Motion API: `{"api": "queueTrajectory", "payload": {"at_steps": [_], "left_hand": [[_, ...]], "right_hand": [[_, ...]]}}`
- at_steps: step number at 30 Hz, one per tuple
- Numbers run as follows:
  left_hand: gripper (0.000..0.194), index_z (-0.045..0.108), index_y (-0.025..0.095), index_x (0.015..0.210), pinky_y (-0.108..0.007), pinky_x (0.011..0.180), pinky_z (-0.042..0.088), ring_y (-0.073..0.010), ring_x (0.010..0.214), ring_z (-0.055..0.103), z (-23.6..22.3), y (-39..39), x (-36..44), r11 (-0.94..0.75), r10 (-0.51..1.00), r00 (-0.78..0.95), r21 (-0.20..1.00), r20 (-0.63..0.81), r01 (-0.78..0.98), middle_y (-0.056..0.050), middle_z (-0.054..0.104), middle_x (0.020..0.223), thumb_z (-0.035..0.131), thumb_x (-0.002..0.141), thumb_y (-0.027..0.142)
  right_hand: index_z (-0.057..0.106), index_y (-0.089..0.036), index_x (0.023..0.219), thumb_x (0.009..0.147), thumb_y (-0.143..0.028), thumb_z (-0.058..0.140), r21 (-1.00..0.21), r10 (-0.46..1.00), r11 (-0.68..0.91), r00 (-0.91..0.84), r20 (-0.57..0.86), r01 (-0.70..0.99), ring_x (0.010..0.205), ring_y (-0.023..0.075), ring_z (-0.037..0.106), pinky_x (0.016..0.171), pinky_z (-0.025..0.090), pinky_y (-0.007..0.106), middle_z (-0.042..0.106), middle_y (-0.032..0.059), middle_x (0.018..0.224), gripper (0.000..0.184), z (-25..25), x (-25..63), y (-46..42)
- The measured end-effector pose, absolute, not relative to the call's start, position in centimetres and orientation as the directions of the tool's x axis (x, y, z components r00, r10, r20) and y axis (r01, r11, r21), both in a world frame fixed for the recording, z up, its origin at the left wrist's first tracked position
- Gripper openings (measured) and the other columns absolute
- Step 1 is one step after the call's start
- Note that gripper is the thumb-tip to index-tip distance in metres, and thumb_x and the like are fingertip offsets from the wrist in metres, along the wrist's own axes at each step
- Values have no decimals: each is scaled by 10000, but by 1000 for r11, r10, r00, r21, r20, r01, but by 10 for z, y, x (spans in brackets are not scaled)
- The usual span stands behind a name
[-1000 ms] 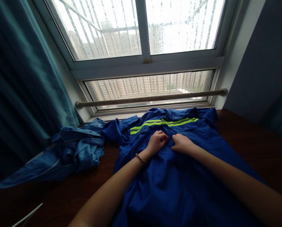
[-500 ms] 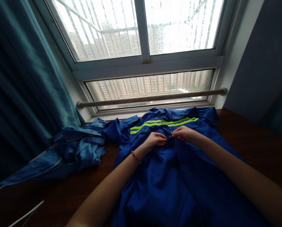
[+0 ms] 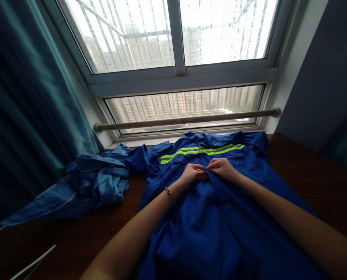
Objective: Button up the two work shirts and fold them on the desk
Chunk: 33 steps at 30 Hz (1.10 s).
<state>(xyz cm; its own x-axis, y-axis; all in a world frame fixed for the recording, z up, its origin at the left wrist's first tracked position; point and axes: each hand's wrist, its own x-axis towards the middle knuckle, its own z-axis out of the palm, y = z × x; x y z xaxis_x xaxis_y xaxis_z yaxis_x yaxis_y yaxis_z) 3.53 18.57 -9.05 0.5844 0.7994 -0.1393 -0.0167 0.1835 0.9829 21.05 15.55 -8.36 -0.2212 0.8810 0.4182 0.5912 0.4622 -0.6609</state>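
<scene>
A dark blue work shirt (image 3: 190,217) lies spread with its collar toward the window. A yellow-green and grey reflective band (image 3: 180,154) crosses its chest. My left hand (image 3: 193,173), a beaded bracelet (image 3: 170,195) on its wrist, pinches the shirt's front edge just below the band. Close beside it, my right hand (image 3: 222,168) grips the other side of the front opening between thumb and fingers. The two front edges meet between my fingertips. Any button there is hidden by the fingers.
Crumpled lighter blue clothing (image 3: 100,182) lies left of the shirt on the dark wooden surface (image 3: 290,167). A metal rail (image 3: 187,120) runs before the window. Teal curtains (image 3: 42,85) hang at left; a white cord (image 3: 35,262) shows at lower left.
My right hand has moved slightly left, bringing the right front edge against my left fingers. The gap between the hands has narrowed. The shirt's lower front has shifted a little.
</scene>
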Motion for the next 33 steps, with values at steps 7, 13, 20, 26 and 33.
{"api": "queueTrajectory", "payload": {"at_steps": [7,13,20,26,33], "left_hand": [[196,605,84,760,-256,618,508,-151,599,622,-90,182,40,211,851,503,975,-148,-72,-58,647,653,697,607,167],[207,590,85,679,-221,581,484,-109,557,584,-93,183,42,141,866,487,990,-109,-30,-33,614,630,709,635,248],[248,531,110,646,-206,519,436,-89,496,532,-103,183,46,67,898,440,993,-17,-98,7,563,559,720,609,266],[250,499,128,694,-195,509,406,-82,512,515,-104,182,49,10,888,454,985,71,-174,20,549,590,699,614,254],[182,504,129,683,-214,533,413,-97,538,526,-101,182,48,-240,858,475,970,197,33,19,544,599,666,622,187]], "right_hand": [[706,-192,725,697,-196,583,-515,941,269,-108,322,813,689,148,602,661,416,218,673,15,724,126,-70,199,146],[659,-148,691,692,-226,594,-517,965,122,21,261,847,653,144,580,594,384,217,651,35,686,102,-73,187,138],[624,-164,683,711,-209,591,-580,952,149,43,304,801,648,136,549,597,371,226,621,22,675,62,-72,187,138],[554,-126,649,683,-99,606,-952,940,-303,151,-307,-47,489,84,517,508,424,179,555,-9,527,67,-75,194,149],[555,-97,652,701,-79,593,-913,911,-373,121,-394,-165,450,60,507,443,414,140,563,6,536,64,-76,198,149]]}}
